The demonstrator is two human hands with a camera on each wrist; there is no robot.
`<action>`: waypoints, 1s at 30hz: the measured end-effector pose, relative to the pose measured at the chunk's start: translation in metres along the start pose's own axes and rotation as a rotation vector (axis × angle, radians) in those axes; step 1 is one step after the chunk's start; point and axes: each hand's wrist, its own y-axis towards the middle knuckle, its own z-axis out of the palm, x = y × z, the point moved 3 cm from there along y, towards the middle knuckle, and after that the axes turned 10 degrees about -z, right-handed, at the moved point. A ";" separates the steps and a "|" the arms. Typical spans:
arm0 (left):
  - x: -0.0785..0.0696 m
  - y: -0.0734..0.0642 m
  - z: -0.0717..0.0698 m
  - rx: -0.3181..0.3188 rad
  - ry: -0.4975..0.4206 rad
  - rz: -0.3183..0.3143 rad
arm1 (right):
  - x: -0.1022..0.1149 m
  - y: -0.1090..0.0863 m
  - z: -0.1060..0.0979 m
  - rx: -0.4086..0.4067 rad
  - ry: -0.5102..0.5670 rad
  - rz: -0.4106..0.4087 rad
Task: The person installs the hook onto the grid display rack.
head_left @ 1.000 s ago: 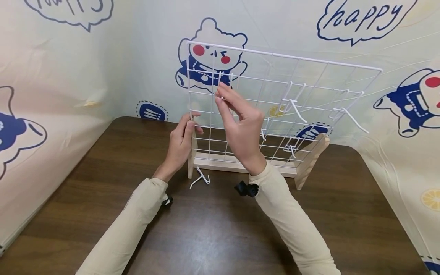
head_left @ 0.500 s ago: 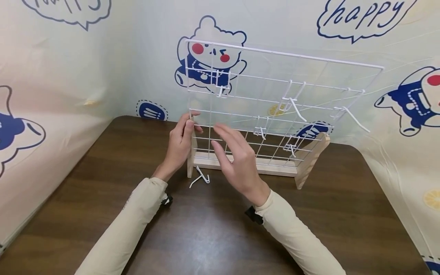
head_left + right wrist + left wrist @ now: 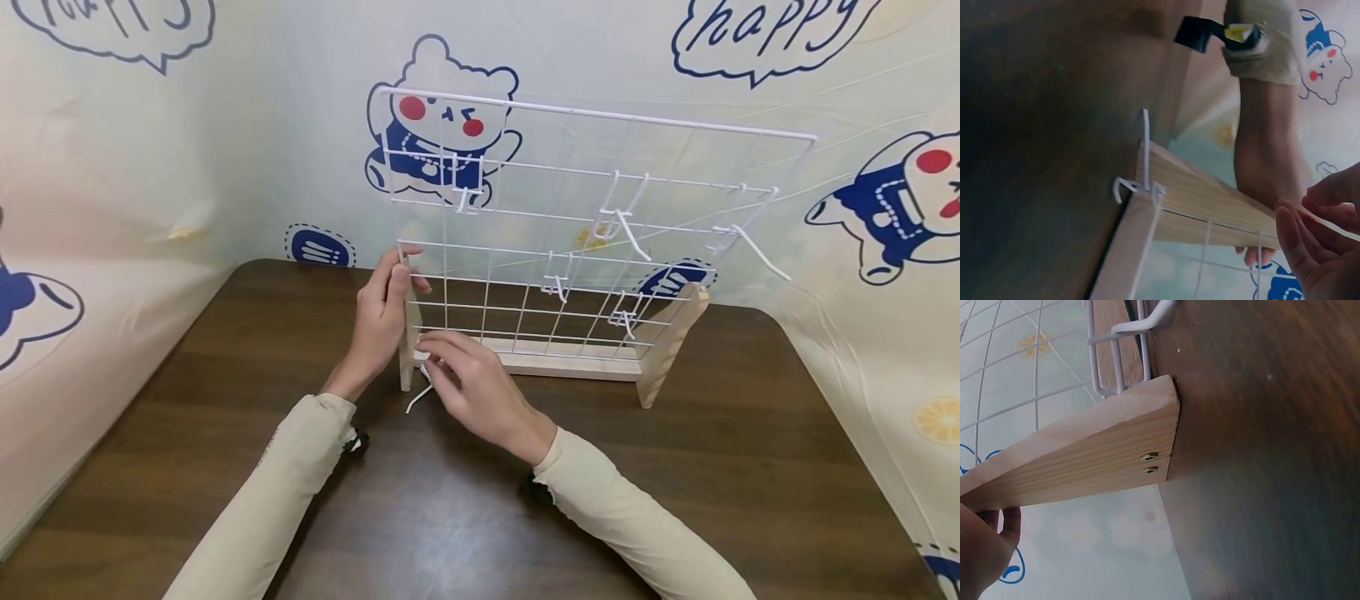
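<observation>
A white wire grid rack stands on wooden feet. My left hand holds its left wooden side panel, thumb in front and fingers behind. Down by the base, my right hand has thumb and fingers loosely bent with nothing between them. Just beyond those fingertips lies a loose white hook, partly covered by the hand in the head view. The right wrist view shows the same hook on the table against the base, apart from the hand. Another hook hangs at the grid's upper left.
More white hooks hang on the grid, among them a long one at upper centre and one low at right. The rack's right wooden foot rests on the brown table. Printed cloth hangs behind.
My right hand has let go of the hook at the grid's upper left and come down to the loose hook on the table. The left hand keeps its hold; the view has shifted slightly.
</observation>
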 end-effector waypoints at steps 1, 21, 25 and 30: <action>0.000 0.000 0.000 0.001 0.001 0.000 | 0.000 -0.001 0.003 0.016 0.007 0.004; -0.001 -0.001 -0.001 -0.005 0.012 0.003 | -0.012 -0.016 0.034 0.470 0.027 0.167; 0.000 -0.001 0.000 -0.008 0.010 0.013 | -0.014 -0.019 0.036 0.522 0.035 0.176; 0.001 0.000 0.001 -0.007 0.006 0.014 | -0.011 -0.022 0.038 0.583 -0.036 0.141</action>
